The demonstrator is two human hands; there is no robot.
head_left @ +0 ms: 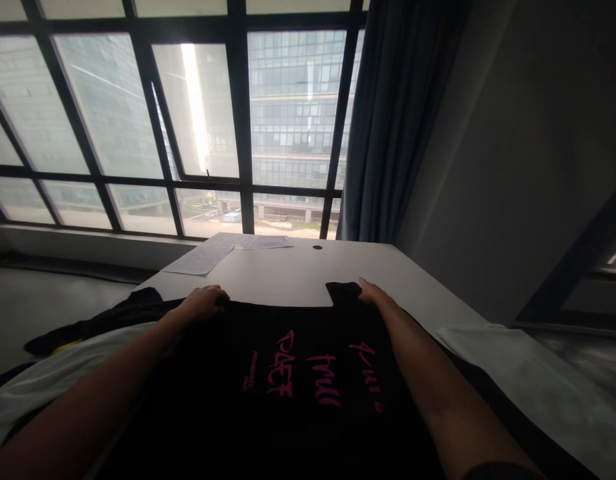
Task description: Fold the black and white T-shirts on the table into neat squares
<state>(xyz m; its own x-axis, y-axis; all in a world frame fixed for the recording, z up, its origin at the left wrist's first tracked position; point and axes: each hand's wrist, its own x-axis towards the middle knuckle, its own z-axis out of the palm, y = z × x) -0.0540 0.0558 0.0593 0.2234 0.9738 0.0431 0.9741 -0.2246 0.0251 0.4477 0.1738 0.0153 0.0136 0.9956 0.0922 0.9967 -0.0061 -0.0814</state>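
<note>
A black garment [213,400] with pink lettering spreads across the near part of the white table [298,273]. At its far left edge, my left hand [207,301] is closed on the cloth, the fingertips curled down over it. On the right, my right hand [373,291] grips the far edge beside a small black flap of cloth that sticks out past the rest. The edge runs nearly straight between both hands. Dim light hides the folds of the black cloth.
Papers [201,260] lie at the table's far left. More dark clothing [108,323] and white cloth are at the left, and pale cloth [528,360] is at the right. Beyond are windows, a dark curtain [388,133] and a wall.
</note>
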